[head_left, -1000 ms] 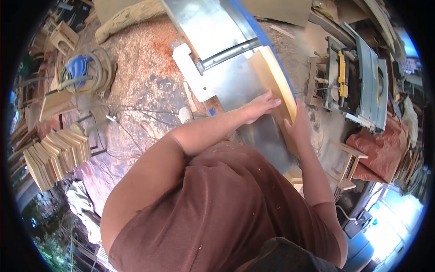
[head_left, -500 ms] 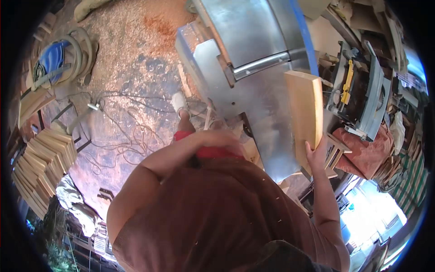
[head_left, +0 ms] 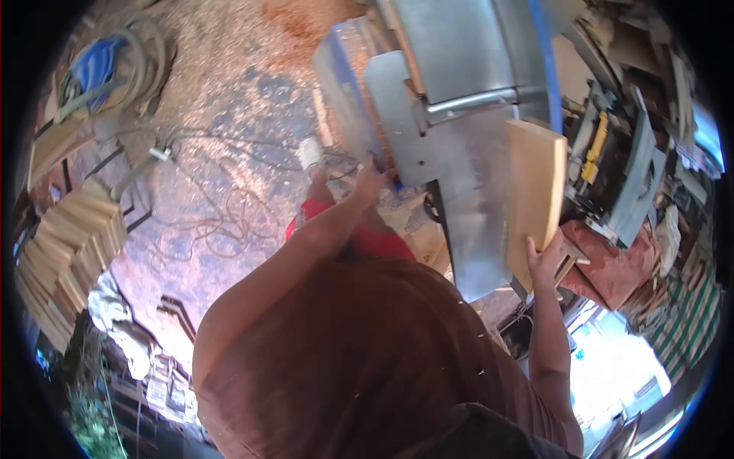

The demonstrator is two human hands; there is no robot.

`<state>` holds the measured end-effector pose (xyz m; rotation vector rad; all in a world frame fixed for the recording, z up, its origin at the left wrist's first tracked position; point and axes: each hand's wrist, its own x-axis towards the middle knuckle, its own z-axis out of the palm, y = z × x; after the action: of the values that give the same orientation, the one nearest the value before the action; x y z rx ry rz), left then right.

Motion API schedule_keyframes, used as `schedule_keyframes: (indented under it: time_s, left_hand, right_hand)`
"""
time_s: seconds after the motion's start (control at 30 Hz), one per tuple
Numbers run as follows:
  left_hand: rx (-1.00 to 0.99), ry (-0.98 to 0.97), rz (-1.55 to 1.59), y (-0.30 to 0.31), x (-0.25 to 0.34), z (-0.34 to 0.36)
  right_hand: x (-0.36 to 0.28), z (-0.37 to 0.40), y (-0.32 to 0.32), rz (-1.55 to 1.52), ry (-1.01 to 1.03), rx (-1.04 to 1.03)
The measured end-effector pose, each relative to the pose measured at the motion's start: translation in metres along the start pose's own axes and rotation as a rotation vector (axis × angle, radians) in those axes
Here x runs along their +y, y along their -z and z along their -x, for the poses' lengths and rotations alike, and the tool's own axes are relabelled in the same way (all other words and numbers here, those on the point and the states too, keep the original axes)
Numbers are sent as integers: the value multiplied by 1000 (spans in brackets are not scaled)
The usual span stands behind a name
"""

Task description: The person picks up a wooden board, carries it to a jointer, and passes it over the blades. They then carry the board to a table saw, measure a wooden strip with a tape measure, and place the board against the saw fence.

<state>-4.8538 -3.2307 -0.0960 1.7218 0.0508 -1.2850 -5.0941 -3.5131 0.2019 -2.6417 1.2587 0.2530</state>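
Note:
A pale wooden board (head_left: 535,191) stands on edge on the steel machine table (head_left: 466,176), leaning against the blue-edged fence (head_left: 544,69). My right hand (head_left: 544,256) grips the near end of the board. My left hand (head_left: 372,182) reaches down beside the left side of the machine, fingers apart, holding nothing that I can see; it is close to the machine's lower body (head_left: 352,92).
Sawdust covers the floor (head_left: 229,92). A blue hose coil (head_left: 99,65) lies far left, cables (head_left: 222,222) trail across the floor, and stacked wooden pieces (head_left: 69,245) stand at left. Another saw machine (head_left: 619,168) and red cloth (head_left: 612,264) crowd the right.
My left hand left the board, drew in near my body, and now stretches down along the machine's left side. The right hand stays on the board, which sits further back on the table.

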Motion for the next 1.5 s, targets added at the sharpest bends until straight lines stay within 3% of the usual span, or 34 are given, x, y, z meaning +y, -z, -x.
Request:
schedule_keyframes:
  time_s: [0.07,0.17,0.23,0.27,0.33,0.43,0.53,0.6,0.67,0.7,0.77,0.83,0.9,0.97,1.03,1.1,1.3,1.5]
  left_hand:
    - [-36,-9,390,-6,7,8]
    - [-51,36,325,-20,-54,-33]
    - [-41,-166,456,-22,-54,-28]
    - [-52,-174,451,-21,-48,-24]
    - [-70,103,221,-8,-2,1]
    - [-37,4,423,-17,-17,-3]
    - [-42,-23,380,-13,-11,1]
    - [-34,31,283,-11,-47,-21]
    - [-35,20,141,-3,1,7]
    - [-12,28,140,-5,-3,6]
    - [-68,-44,458,-13,-23,-6]
    - [-73,-49,454,-12,-21,-7]
    - [-62,8,138,-6,-9,-1]
    - [-83,-7,114,-5,-1,1]
    - [-102,0,80,-5,-12,-8]
    - [-69,-11,195,-10,-36,-19]
    - [-101,-9,389,-13,-42,-21]
    - [-81,-38,237,-8,-54,-29]
  right_hand:
    - [-5,6,5,-6,-50,17]
    - [-7,8,3,-95,-6,62]
    - [-1,13,1,-111,-54,-3]
    - [1,13,0,-126,-105,-20]
    - [2,12,1,-140,-126,-30]
    - [2,9,3,-143,-144,-54]
    - [4,9,1,-143,-115,-58]
    - [5,9,0,-152,-83,-41]
    - [12,8,-4,-158,-57,-45]
    - [12,8,-6,-148,-53,-17]
    - [7,8,-5,-164,-28,-15]
    - [9,9,-3,-104,-71,-20]
    - [6,14,2,-158,-160,-61]
    - [-1,24,0,-217,-242,-92]
    - [-5,50,-14,-81,92,111]
    - [-3,74,-24,-27,160,125]
    - [-13,98,-37,-121,85,125]
    - [-19,93,-25,-104,30,82]
